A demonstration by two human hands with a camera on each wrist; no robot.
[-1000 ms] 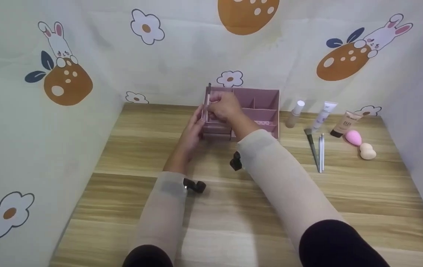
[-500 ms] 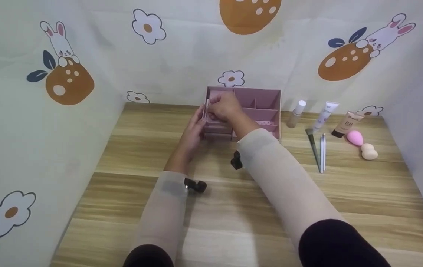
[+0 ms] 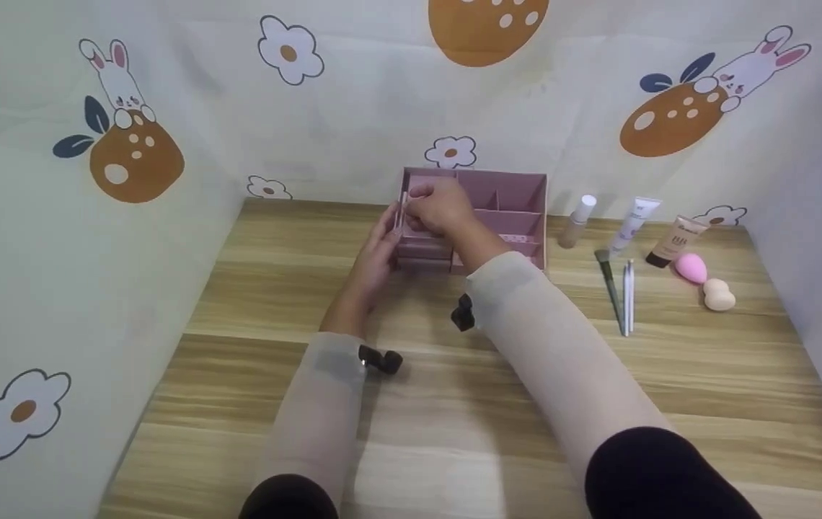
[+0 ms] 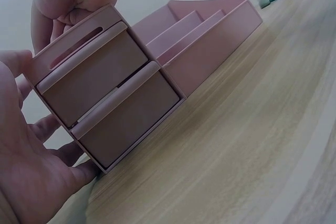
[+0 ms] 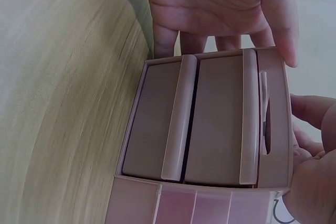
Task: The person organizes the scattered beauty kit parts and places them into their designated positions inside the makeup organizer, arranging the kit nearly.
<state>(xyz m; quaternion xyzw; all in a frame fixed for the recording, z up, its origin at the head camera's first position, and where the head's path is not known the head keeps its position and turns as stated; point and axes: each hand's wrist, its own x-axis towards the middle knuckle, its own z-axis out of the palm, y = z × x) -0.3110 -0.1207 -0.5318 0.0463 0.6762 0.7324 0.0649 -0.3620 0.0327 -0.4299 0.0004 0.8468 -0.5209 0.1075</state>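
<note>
left hand [image 3: 382,244]: fingers extended, spread against the side of the pink organizer [image 3: 523,189], which stands on the table [image 3: 274,288]. right hand [image 3: 443,206]: fingers curled at its left section, beside a slim brush [image 3: 404,207]; cannot tell whether gripped.

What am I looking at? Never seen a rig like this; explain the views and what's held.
No robot: a person's two bare hands. The head camera looks down over both; each small black wrist camera films its own side close up. On the wooden table stands a pink organizer with drawers. The left hand rests on its left side; the right hand, fingers curled, is over its top left compartment beside a slim stick. Whether it pinches that stick isn't clear. Off to the right: a bottle, two tubes, two sponges, a green brush and two pale sticks.
</note>
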